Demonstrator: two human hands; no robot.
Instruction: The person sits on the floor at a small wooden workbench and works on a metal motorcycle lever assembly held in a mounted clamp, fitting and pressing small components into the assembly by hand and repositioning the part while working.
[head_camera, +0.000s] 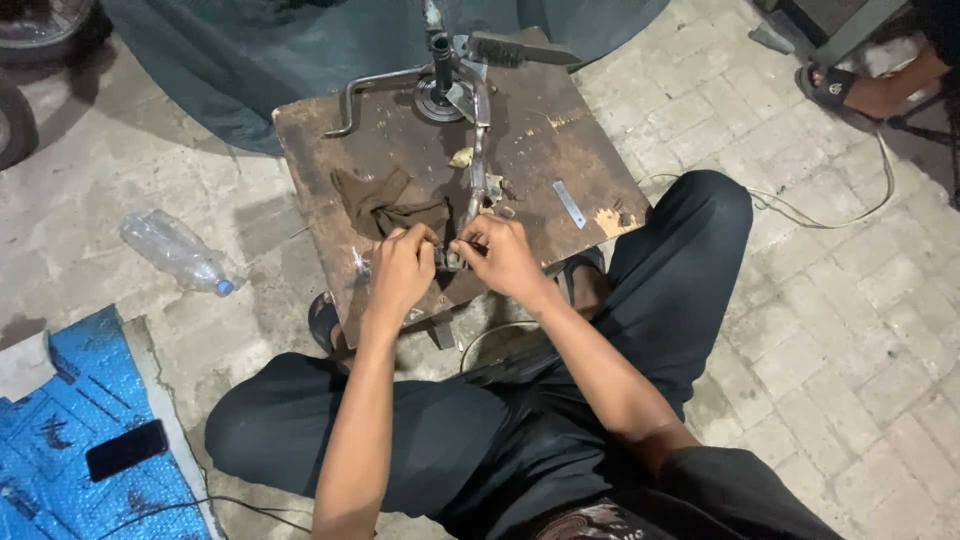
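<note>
single head view, looking steeply down, close over hands and low wooden board (540, 150)

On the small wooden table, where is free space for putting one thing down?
The wooden table is bare on its right side, between the long metal part and the flat metal strip. Crowded: the near edge, with both hands () and the brown rag.
</note>
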